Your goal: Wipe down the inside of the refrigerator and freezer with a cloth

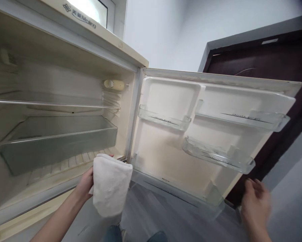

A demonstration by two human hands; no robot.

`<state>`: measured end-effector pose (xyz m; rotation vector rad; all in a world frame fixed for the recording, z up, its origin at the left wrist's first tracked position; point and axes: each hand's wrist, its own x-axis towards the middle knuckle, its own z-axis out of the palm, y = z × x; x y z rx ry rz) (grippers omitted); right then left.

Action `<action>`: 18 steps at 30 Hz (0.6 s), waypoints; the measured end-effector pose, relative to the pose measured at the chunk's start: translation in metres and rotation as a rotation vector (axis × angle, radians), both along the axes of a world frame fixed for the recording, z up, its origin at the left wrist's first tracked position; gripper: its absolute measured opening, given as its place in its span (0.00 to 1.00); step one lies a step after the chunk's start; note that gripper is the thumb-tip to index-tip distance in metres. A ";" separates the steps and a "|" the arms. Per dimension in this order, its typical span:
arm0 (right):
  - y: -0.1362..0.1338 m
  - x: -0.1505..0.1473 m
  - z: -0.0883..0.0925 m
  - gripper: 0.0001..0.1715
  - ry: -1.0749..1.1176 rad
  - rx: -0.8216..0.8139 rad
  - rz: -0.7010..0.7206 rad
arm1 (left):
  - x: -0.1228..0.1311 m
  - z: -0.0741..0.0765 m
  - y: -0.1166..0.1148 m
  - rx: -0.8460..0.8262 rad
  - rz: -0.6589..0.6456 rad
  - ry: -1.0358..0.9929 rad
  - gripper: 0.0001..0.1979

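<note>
My left hand (86, 181) is closed on a folded white cloth (112, 185), which hangs in front of the fridge's lower edge and hides most of the fingers. My right hand (257, 205) is just beyond the outer edge of the open fridge door (163, 153), with its fingers loosely bent and somewhat apart. It holds nothing that I can see, and a gap shows between it and the door. Inside the fridge (127, 111), a clear drawer (60, 146) sits below a glass shelf (52, 104).
Clear door racks (219, 156) stick out from the door's inner side, and a long bottom rack (176, 195) hangs low above the grey floor (146, 215). A dark red room door (241, 60) stands behind. White walls (153, 33) rise at the back.
</note>
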<state>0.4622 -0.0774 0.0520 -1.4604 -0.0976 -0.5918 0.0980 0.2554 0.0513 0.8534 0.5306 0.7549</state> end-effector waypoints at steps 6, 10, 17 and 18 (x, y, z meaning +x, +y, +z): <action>0.019 -0.115 -0.009 0.16 -0.191 -0.167 0.184 | 0.055 0.010 -0.046 -0.170 -0.302 -0.207 0.26; 0.041 -0.150 -0.024 0.25 -0.173 -0.388 0.980 | 0.089 0.014 -0.083 -0.175 -0.527 -0.244 0.25; 0.035 -0.143 0.014 0.08 -0.420 -0.740 1.056 | 0.113 0.000 -0.117 -0.056 -0.681 -0.103 0.24; 0.032 -0.142 0.020 0.06 -0.432 -0.788 1.067 | 0.114 -0.005 -0.118 -0.042 -0.669 -0.078 0.25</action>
